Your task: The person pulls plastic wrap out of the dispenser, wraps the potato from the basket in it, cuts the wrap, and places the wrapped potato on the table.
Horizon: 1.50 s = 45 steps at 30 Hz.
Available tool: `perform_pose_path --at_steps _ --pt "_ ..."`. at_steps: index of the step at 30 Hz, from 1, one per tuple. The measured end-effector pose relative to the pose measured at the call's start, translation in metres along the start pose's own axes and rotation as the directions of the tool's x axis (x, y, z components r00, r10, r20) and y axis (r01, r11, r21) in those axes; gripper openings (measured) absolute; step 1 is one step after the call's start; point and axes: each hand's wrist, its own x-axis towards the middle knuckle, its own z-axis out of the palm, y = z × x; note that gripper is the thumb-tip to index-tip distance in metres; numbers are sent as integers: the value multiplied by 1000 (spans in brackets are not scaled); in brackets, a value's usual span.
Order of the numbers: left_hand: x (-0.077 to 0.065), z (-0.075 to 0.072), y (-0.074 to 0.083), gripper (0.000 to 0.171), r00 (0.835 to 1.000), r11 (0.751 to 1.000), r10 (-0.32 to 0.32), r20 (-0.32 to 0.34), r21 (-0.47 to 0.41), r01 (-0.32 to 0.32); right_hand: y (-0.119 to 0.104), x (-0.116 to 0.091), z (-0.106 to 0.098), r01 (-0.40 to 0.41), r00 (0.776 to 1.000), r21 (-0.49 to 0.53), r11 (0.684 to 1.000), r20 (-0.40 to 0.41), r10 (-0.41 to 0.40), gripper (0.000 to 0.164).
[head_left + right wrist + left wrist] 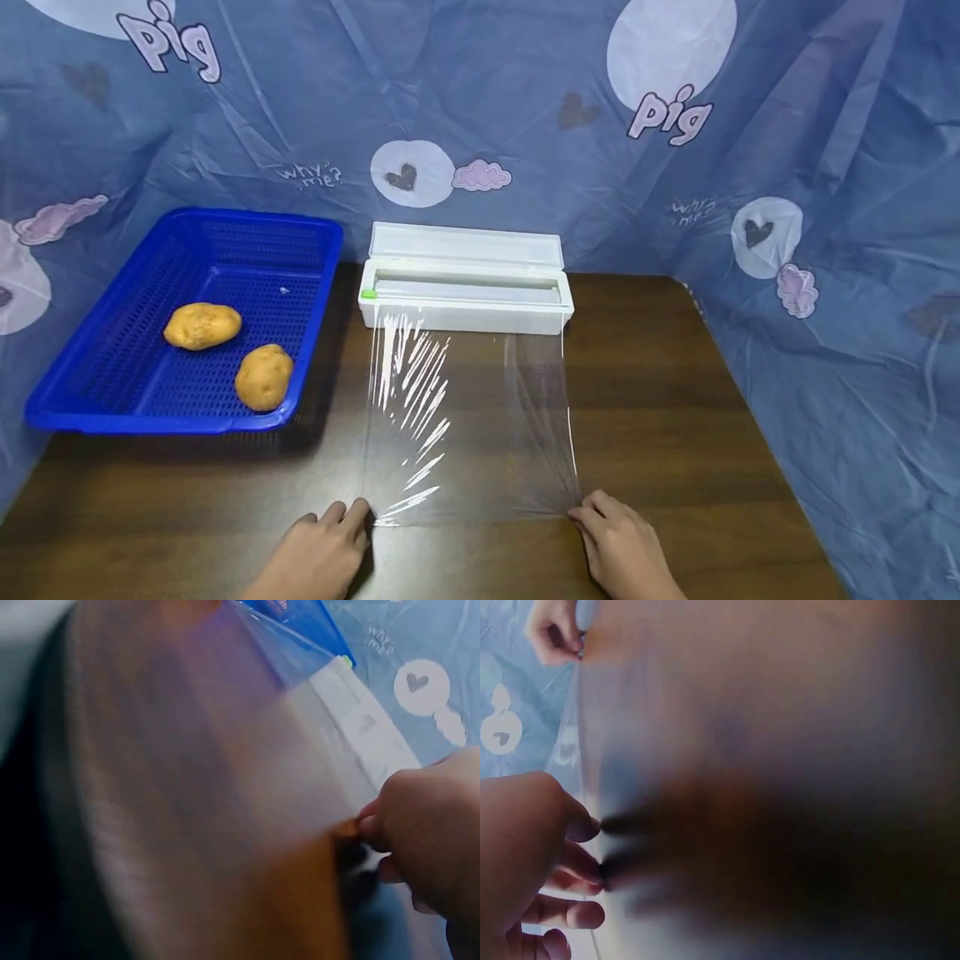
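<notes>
A sheet of clear cling film (pixel 468 433) stretches out of a white cling film box (pixel 465 319) toward me, shiny with glare on its left side. My left hand (pixel 322 546) pinches the near left corner of the film between thumb and fingers. At the near right corner, my right hand (pixel 622 542) pinches the film, which gathers in creases there. The box's lid (pixel 465 244) stands raised at the back, and the roll (pixel 465 292) shows inside. A green slider (pixel 368 294) sits at the left end of its front edge. Both wrist views are largely blurred.
To the left on the brown wooden table (pixel 660 400) stands a blue plastic basket (pixel 157 423). One potato (pixel 202 325) lies in its middle, another potato (pixel 264 377) near its front right corner. A blue printed cloth (pixel 510 100) hangs behind and along the sides.
</notes>
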Motion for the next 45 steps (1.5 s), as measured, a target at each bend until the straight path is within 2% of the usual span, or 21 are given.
perform_pose_path --at_steps 1,3,5,6,9,13,16,18,21,24,26,29,33,35,38,41,43,45 --pt "-3 1 3 27 999 999 -52 -10 -10 52 -1 -2 1 -25 1000 9 1000 -14 26 6" --pt "-9 1 9 39 987 986 -161 -10 -47 160 -3 -6 3 -73 995 42 996 -60 75 19" --pt "-15 -1 14 51 965 961 -263 15 -81 264 -4 -8 5 -101 988 73 992 -110 109 27" --pt "-18 -2 15 51 952 947 -304 36 -100 306 -4 -8 7 -107 984 89 990 -133 119 28" --pt "-24 -7 20 38 916 908 -386 107 -132 398 -5 -6 9 -120 977 117 986 -164 138 27" --pt "-29 -9 24 39 881 872 -454 132 -139 470 -6 -3 12 -128 971 147 981 -183 154 25" --pt "-32 -8 24 30 869 851 -488 79 -178 494 -5 -1 13 -114 963 221 969 -215 162 26" --pt "-32 -7 24 36 861 839 -508 17 -214 500 -5 -1 12 -111 957 277 955 -229 177 28" --pt "-32 -6 22 55 832 819 -549 -74 -246 518 -4 1 11 -121 950 319 940 -238 203 30" --pt "-29 -10 20 54 807 811 -576 -130 -214 544 -2 4 8 -142 947 313 939 -233 221 33" --pt "-25 -16 18 48 805 817 -572 -159 -194 542 -1 7 6 -141 947 303 943 -235 217 34" --pt "-18 -24 9 40 814 848 -530 -236 -176 500 0 13 1 -153 952 299 942 -211 222 30" --pt "-4 -38 -15 40 832 893 -450 -325 -194 407 -2 22 -4 -210 953 253 944 -162 255 25" --pt "4 -46 -29 41 838 901 -433 -331 -201 385 -4 26 -5 -239 950 219 946 -148 274 26" --pt "14 -60 -52 43 845 890 -451 -288 -207 405 -7 29 -4 -274 941 211 938 -142 307 27" --pt "23 -69 -79 45 840 866 -494 -223 -208 454 -8 31 -3 -305 929 238 922 -140 343 28" --pt "30 -72 -98 44 832 841 -533 -156 -204 501 -9 33 -3 -326 920 252 911 -137 367 27" --pt "36 -74 -117 46 816 811 -573 -73 -191 552 -9 34 -3 -336 915 256 906 -137 379 27"
